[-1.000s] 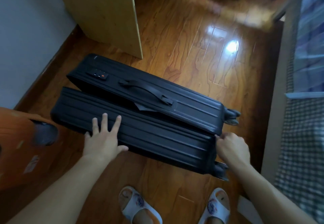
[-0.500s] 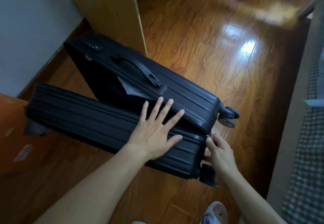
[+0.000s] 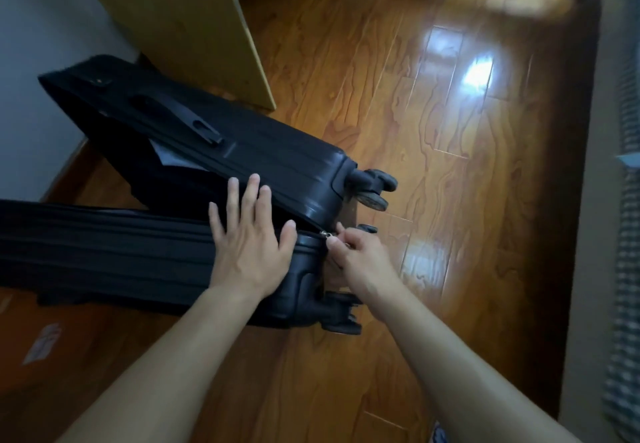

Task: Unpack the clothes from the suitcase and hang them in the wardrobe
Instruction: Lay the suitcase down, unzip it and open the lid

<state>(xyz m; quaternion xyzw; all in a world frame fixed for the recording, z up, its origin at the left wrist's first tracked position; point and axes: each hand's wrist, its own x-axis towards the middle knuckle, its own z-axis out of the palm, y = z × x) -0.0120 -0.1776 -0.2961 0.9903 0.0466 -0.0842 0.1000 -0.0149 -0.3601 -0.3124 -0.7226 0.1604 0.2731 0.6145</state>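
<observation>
Head view: left hand (image 3: pixel 251 252) presses flat, fingers straight, on the black suitcase (image 3: pixel 138 255); beside it, right hand (image 3: pixel 360 255) fingers pinch the zipper pull (image 3: pixel 325 234) at the wheel corner.

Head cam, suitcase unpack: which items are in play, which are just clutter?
In play:
black suitcase
zipper pull, pinched by right hand
left hand, flat on the shell

Clutter:
orange case
wooden panel
checked fabric
</observation>
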